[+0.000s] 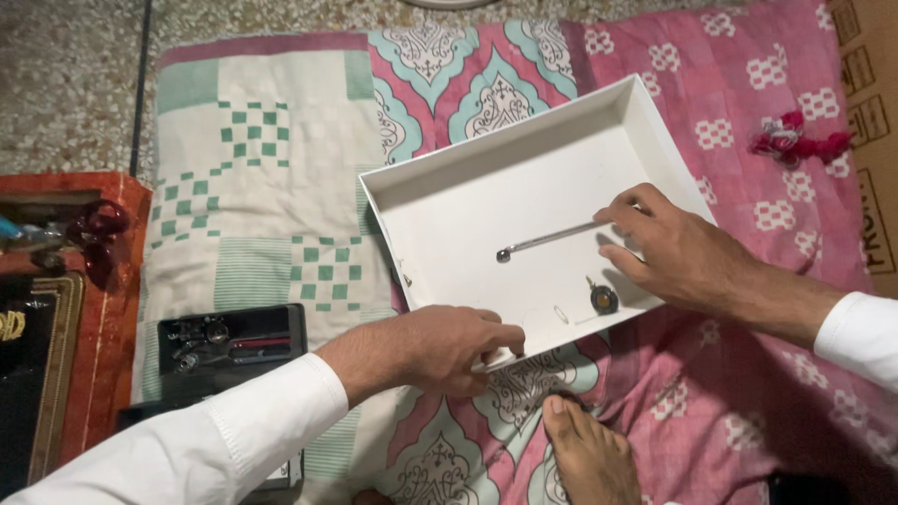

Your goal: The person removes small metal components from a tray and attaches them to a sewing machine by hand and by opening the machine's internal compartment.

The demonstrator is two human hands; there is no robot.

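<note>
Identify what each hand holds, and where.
Right hand: thin metal rod, pinched at one end. Left hand: white tray, gripped at its near rim.

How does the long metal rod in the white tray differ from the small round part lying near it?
The metal rod is long, thin and silvery; the small round part is short, compact and dark. The rod lies mid-tray with one end under the right hand's fingers; the round part lies loose near the front edge, untouched. Both rest on the floor of the white tray, whose front rim the left hand grips.
</note>
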